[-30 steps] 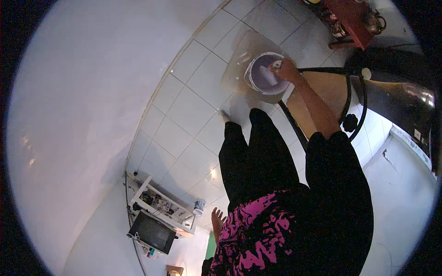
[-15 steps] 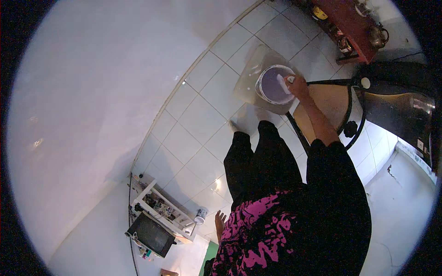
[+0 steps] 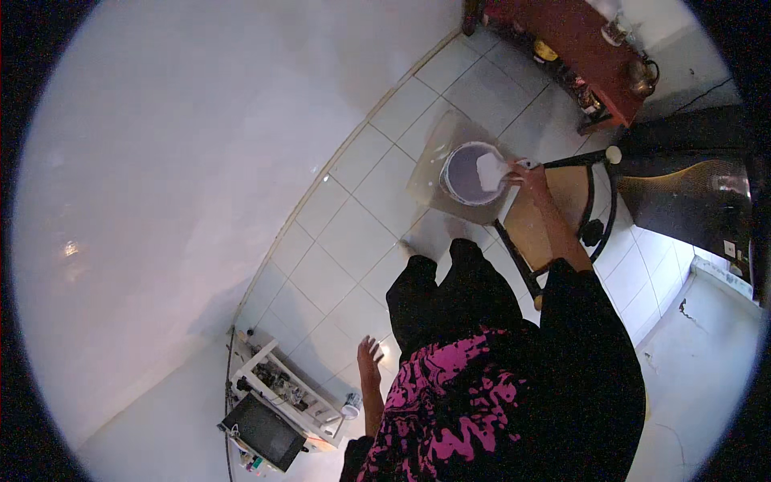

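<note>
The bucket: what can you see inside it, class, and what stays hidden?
Inside the bucket is a pale lilac-grey surface, probably paint. A white brush-like tool in the right hand covers part of it; the bottom cannot be seen.

Brush: wide, flat white head, looks like a paint brush; exact tool type hard to tell.
Brush pose: handle end toward 3 o'clock, gripped in right hand; head points toward 9 o'clock, over the bucket mouth on its 3 o'clock side.
Brush contact: can't tell if head touches liquid or rim.
Bucket: round, open top, whitish rim; upright.
Bucket contents: pale lilac-grey liquid.
Bucket place: on a dull beige sheet on the floor, about 2 o'clock from view centre.
</note>
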A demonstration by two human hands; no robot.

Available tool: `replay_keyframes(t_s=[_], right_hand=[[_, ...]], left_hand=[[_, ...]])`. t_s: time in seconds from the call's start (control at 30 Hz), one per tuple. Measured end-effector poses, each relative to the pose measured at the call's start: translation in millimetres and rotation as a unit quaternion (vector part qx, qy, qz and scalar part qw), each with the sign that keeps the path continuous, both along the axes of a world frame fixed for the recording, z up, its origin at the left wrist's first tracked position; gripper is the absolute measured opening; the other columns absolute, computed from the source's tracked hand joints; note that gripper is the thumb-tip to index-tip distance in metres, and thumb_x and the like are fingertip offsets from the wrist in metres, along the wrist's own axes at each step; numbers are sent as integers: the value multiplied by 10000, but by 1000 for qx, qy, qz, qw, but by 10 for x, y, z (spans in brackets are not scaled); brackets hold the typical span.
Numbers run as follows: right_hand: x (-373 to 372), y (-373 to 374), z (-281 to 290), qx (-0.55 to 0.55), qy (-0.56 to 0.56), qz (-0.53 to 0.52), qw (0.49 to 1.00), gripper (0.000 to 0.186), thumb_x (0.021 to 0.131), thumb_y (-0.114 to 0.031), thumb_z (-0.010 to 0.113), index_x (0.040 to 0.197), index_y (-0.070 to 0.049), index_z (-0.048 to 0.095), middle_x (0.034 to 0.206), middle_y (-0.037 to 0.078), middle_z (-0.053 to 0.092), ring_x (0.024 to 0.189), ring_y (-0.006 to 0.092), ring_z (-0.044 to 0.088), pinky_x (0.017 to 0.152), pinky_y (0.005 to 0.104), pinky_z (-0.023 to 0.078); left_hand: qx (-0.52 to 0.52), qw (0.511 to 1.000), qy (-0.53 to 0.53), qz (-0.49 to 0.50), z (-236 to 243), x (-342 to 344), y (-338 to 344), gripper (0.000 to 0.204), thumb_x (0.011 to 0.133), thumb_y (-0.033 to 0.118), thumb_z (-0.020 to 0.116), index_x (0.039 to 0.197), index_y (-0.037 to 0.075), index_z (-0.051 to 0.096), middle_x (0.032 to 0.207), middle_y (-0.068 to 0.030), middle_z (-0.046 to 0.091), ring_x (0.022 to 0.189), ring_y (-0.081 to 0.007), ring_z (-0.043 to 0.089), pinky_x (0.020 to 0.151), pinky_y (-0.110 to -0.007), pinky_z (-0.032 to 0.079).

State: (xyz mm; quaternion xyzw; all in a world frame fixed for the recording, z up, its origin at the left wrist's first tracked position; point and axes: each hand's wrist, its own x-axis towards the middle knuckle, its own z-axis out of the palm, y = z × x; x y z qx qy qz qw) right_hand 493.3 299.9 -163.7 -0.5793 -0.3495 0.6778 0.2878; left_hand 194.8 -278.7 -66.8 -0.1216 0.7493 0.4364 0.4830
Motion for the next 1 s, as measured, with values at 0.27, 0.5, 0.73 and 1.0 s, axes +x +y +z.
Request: replay_keyframes(t_s=[0.27,0.5,0.73,1.0], right_hand=[[104,-55,387,-3,92,7,996,276,815,-177,661,1027,-4,627,886,116,663,734,227,665,684,377,581],[168,-49,502,-6,111,-64,992,264,835,-199,650,1003,4,622,866,107,661,736,236,662,702,396,582],[126,-91,545,37,51,-84,994,249,831,-209,669,952,2,613,857,96,657,716,234,661,644,383,576],[49,-185,735,110,60,-99,987,294,809,-211,692,942,35,600,779,125,650,622,224,657,554,327,564]], left_hand=[[116,978,-24,-170,-35,-67,2060,512,923,449,422,1319,124,418,1325,-103,474,1194,-263,459,906,-423,399],[225,940,-112,-229,-101,176,3184,490,925,425,401,1313,128,426,1321,-101,481,1208,-243,446,941,-427,374],[243,941,-207,-110,-101,482,3763,558,876,489,435,1292,117,437,1291,-94,500,1194,-259,450,956,-467,342],[219,943,-231,-101,57,606,3931,600,849,541,442,1265,108,450,1254,-114,495,1138,-294,476,934,-494,354]])
